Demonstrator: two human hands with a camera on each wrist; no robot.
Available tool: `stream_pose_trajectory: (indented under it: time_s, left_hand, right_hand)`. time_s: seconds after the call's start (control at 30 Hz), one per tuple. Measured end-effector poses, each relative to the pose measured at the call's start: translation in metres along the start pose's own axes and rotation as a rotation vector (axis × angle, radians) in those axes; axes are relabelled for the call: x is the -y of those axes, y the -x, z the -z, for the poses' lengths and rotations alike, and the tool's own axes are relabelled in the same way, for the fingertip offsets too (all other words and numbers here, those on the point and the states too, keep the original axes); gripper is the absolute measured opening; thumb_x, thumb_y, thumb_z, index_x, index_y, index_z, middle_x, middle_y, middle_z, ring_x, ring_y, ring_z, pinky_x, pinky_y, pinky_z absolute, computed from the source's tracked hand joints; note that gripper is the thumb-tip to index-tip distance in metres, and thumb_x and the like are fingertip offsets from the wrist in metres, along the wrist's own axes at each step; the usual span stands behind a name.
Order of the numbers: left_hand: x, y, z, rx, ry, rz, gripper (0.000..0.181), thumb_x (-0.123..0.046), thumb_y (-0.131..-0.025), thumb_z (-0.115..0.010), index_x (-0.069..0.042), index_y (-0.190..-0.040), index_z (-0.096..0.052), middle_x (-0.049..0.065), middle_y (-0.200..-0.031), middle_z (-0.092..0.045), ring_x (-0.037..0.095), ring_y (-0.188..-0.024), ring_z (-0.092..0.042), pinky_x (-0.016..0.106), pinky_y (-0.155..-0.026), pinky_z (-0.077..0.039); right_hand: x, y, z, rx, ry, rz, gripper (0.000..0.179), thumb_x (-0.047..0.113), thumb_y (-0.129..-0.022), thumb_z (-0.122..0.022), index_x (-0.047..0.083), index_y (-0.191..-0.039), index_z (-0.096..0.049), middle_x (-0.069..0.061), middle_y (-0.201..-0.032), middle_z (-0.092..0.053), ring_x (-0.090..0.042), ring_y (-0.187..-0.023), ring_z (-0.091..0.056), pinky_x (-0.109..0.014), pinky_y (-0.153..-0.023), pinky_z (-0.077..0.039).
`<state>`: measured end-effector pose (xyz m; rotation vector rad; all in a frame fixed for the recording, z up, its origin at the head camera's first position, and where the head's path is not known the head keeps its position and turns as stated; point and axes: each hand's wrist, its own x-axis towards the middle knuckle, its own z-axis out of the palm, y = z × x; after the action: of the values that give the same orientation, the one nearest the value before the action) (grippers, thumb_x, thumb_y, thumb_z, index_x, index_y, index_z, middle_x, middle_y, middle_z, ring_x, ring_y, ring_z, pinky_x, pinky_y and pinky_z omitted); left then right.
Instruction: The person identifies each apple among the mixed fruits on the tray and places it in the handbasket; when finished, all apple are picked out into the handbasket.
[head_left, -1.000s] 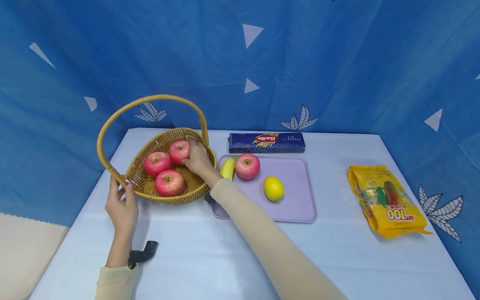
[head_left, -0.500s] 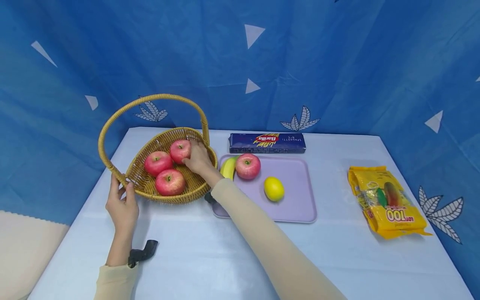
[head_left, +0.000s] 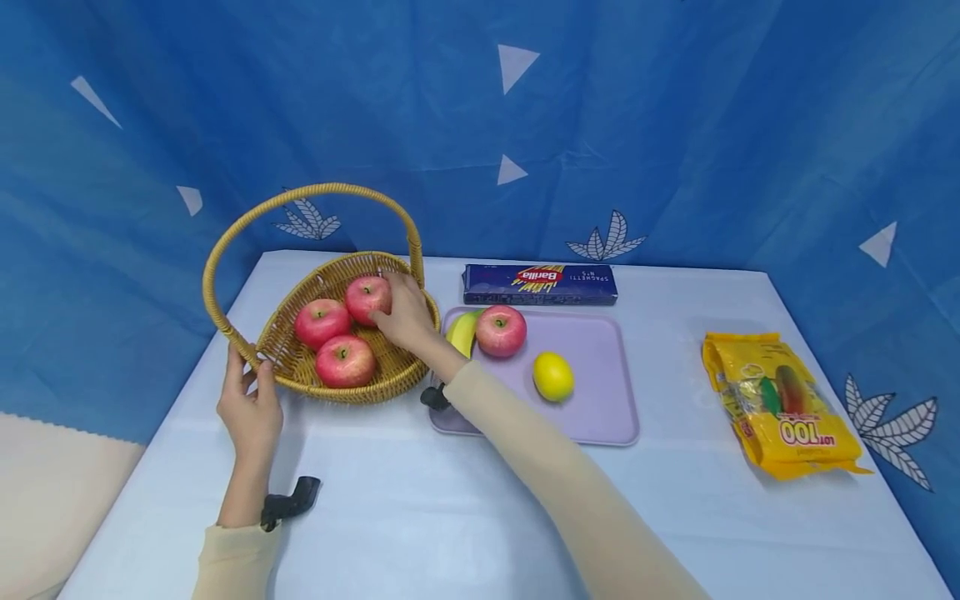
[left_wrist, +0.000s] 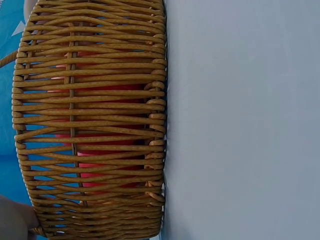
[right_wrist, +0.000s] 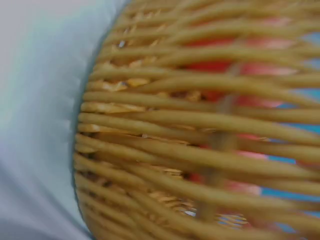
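A wicker basket [head_left: 401,382] with a tall arched handle stands at the table's left, three red apples inside. My left hand [head_left: 251,410] grips its rim by the handle's near base; in the left wrist view, part of a hand [left_wrist: 15,220] is at the rim. Over the basket's right side is my right hand [head_left: 411,315], its loosely bent fingers beside the far right apple [head_left: 367,299] and its thumb overlapping the fruit's lower edge. The other two apples are a left apple [head_left: 322,322] and a front apple [head_left: 345,362]. Blurred wickerwork [right_wrist: 200,125] fills the right wrist view.
Right of the basket lies a lilac tray [head_left: 600,367] bearing a banana [head_left: 462,333], another apple [head_left: 501,331] and a lemon [head_left: 553,377]. Behind it is a blue spaghetti box [head_left: 540,285]. A yellow packet [head_left: 783,404] lies at the far right, before the blue curtain [head_left: 675,125].
The right hand has eased slightly rightward from the far apple, whose right side now shows more fully. The left hand keeps its hold on the basket. The head view has shifted a little.
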<state>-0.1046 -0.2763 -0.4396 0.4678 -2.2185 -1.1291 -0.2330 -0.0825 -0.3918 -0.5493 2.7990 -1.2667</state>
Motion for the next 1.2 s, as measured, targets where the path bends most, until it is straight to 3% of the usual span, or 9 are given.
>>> stream_pose_trajectory:
  time_s: [0.17, 0.33, 0.5, 0.67, 0.93, 1.2]
  left_hand:
    - [-0.002, -0.001, 0.001, -0.006, -0.001, 0.001, 0.055, -0.02, -0.102, -0.05, -0.033, -0.153, -0.032, 0.008, -0.143, -0.054, 0.035, -0.114, -0.06, 0.0, -0.076, -0.04]
    - [-0.003, -0.001, 0.001, -0.011, -0.003, 0.011, 0.054, -0.02, -0.103, -0.049, -0.035, -0.152, -0.033, 0.009, -0.143, -0.054, 0.034, -0.115, -0.06, 0.001, -0.076, -0.039]
    - [0.0, -0.002, -0.001, -0.018, -0.004, 0.01, 0.054, -0.02, -0.103, -0.048, -0.033, -0.153, -0.032, 0.009, -0.143, -0.054, 0.035, -0.115, -0.06, 0.001, -0.076, -0.039]
    - [0.001, -0.002, -0.001, -0.019, -0.008, 0.002, 0.054, -0.021, -0.103, -0.048, -0.034, -0.153, -0.031, 0.009, -0.142, -0.054, 0.036, -0.115, -0.06, -0.001, -0.076, -0.038]
    - [0.0, -0.001, -0.001, -0.01, -0.011, 0.007, 0.054, -0.02, -0.103, -0.049, -0.034, -0.153, -0.032, 0.01, -0.143, -0.053, 0.036, -0.116, -0.06, -0.001, -0.076, -0.038]
    - [0.0, -0.001, -0.001, -0.009, 0.003, 0.01, 0.054, -0.02, -0.103, -0.049, -0.031, -0.153, -0.033, 0.01, -0.143, -0.053, 0.035, -0.115, -0.06, -0.001, -0.076, -0.038]
  right_hand:
    - [0.008, 0.027, 0.03, 0.064, -0.068, 0.094, 0.064, 0.026, -0.089, -0.072, 0.008, -0.144, -0.046, -0.009, -0.143, -0.05, -0.024, -0.132, -0.047, -0.04, -0.112, -0.04]
    - [0.013, 0.056, 0.068, 0.109, -0.18, 0.164, 0.067, 0.029, -0.087, -0.074, 0.012, -0.145, -0.046, -0.006, -0.141, -0.051, -0.02, -0.126, -0.052, -0.034, -0.104, -0.048]
    - [0.009, 0.08, 0.102, 0.082, -0.217, 0.238, 0.069, 0.026, -0.085, -0.077, 0.01, -0.145, -0.045, -0.005, -0.142, -0.05, -0.02, -0.126, -0.053, -0.028, -0.101, -0.05]
    - [-0.001, 0.094, 0.131, 0.001, -0.212, 0.289, 0.073, 0.024, -0.081, -0.081, 0.01, -0.144, -0.047, -0.007, -0.144, -0.049, -0.02, -0.128, -0.053, -0.031, -0.104, -0.049]
    - [-0.035, 0.101, 0.162, -0.119, -0.237, 0.245, 0.077, 0.015, -0.08, -0.082, 0.011, -0.147, -0.043, -0.007, -0.146, -0.047, -0.022, -0.129, -0.052, -0.038, -0.107, -0.047]
    - [-0.067, 0.1, 0.17, -0.148, -0.186, 0.142, 0.083, 0.022, -0.079, -0.082, 0.016, -0.15, -0.039, -0.006, -0.15, -0.044, -0.025, -0.131, -0.051, -0.043, -0.108, -0.045]
